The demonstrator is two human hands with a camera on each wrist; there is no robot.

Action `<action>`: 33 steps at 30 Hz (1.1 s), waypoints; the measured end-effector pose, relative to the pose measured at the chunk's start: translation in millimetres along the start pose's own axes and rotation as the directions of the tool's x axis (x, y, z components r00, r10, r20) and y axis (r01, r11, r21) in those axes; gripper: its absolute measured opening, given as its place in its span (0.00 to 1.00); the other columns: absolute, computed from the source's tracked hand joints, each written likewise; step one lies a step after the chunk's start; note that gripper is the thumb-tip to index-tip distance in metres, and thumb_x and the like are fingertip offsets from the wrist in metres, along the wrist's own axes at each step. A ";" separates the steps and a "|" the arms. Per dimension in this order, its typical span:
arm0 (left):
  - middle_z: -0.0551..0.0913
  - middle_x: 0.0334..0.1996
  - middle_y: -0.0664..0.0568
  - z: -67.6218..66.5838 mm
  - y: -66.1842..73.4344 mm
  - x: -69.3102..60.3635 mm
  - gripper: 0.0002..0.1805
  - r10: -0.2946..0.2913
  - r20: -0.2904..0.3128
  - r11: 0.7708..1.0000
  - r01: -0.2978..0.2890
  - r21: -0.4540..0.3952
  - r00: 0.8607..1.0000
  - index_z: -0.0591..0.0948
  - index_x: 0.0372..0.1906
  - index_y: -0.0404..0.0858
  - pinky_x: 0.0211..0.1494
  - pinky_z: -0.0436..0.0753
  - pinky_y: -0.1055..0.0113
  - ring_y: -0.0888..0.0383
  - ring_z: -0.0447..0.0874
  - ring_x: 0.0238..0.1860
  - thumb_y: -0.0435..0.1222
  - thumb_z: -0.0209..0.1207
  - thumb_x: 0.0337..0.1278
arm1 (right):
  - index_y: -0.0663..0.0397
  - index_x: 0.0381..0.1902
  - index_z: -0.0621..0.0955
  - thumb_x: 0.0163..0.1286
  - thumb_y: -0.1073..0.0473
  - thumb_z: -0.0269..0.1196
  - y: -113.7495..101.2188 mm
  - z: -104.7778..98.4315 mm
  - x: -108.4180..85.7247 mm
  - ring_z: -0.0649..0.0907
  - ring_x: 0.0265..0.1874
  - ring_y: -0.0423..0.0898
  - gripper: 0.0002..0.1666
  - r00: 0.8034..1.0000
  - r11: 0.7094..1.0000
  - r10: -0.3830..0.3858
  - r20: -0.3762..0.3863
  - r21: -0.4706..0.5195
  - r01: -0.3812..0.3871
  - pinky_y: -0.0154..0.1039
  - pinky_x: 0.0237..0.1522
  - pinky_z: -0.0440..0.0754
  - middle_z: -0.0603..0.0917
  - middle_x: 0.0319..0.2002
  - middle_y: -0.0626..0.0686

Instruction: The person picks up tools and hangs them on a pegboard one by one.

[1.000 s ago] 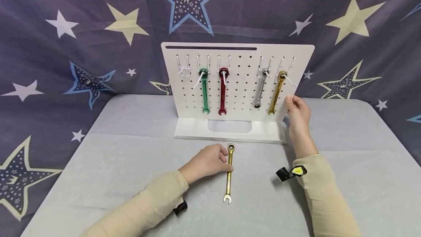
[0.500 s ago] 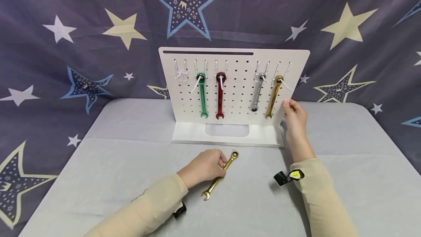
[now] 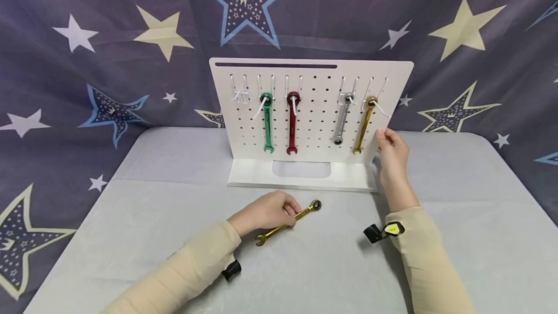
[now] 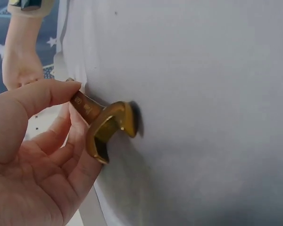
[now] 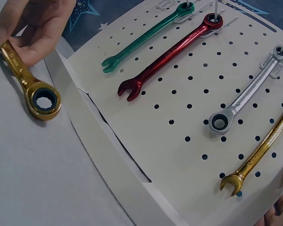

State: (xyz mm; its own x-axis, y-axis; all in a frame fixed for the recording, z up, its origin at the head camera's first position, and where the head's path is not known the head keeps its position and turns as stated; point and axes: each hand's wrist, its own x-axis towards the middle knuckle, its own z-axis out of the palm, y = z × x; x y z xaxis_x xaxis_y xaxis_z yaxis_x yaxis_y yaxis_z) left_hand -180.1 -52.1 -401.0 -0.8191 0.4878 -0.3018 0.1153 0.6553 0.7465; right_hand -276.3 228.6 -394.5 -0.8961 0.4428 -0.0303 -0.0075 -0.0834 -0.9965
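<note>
My left hand (image 3: 275, 211) pinches a gold combination wrench (image 3: 307, 210) by its shaft, low over the table in front of the pegboard. The ring end (image 5: 43, 100) points right and away, while the open end (image 4: 111, 126) faces back toward my left. My right hand (image 3: 393, 156) grips the right edge of the white pegboard (image 3: 318, 130). From hooks on the board hang a green wrench (image 3: 268, 125), a red wrench (image 3: 292, 125), a silver wrench (image 3: 343, 120) and a second gold wrench (image 3: 365, 125).
At the board's upper left, a white hook (image 3: 240, 95) bears no wrench. The board's base (image 3: 253, 173) has a cut-out and stands on a grey cloth-covered table (image 3: 174, 197). Behind hangs a dark curtain (image 3: 327, 13) with stars.
The gold wrench in my left hand has turned clockwise, from nearly straight away from me to slanting right. My right hand stays at the board's edge.
</note>
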 end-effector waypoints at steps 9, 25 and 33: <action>0.79 0.30 0.50 -3.0 -2.8 0.2 0.11 0.030 0.015 0.988 -0.028 -0.152 0.999 0.80 0.48 0.30 0.32 0.79 0.67 0.59 0.81 0.27 0.25 0.59 0.61 | 0.51 0.42 0.76 0.71 0.50 0.61 -1.3 -3.2 1.1 0.72 0.39 0.35 0.11 1.000 1.000 -0.008 -0.008 -0.009 0.007 0.38 0.54 0.71 0.72 0.37 0.44; 0.81 0.37 0.47 -28.4 -3.6 -25.4 0.10 0.044 -0.172 0.969 -0.084 -0.233 0.984 0.81 0.50 0.33 0.28 0.81 0.59 0.50 0.81 0.26 0.28 0.60 0.65 | 0.49 0.39 0.77 0.72 0.50 0.62 -5.0 -2.7 5.2 0.72 0.39 0.35 0.09 0.999 0.999 -0.032 -0.008 -0.016 0.031 0.37 0.51 0.71 0.73 0.37 0.43; 0.81 0.31 0.46 -37.9 -7.8 -36.4 0.06 0.018 -0.299 0.973 -0.086 -0.216 0.954 0.82 0.44 0.36 0.25 0.80 0.57 0.47 0.79 0.25 0.31 0.62 0.64 | 0.50 0.41 0.77 0.72 0.52 0.61 -1.4 -2.3 2.5 0.73 0.40 0.35 0.09 1.000 1.000 -0.014 -0.005 -0.009 0.014 0.38 0.54 0.72 0.74 0.37 0.44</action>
State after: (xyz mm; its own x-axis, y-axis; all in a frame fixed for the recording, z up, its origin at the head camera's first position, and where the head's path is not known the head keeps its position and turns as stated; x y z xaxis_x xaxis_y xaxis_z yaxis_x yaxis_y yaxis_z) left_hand -172.5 -96.8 -373.3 -0.9474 0.3049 -0.0976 0.0610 0.4712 0.8799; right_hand -277.5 231.9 -393.4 -0.8935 0.4487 -0.0167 -0.0159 -0.0688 -0.9975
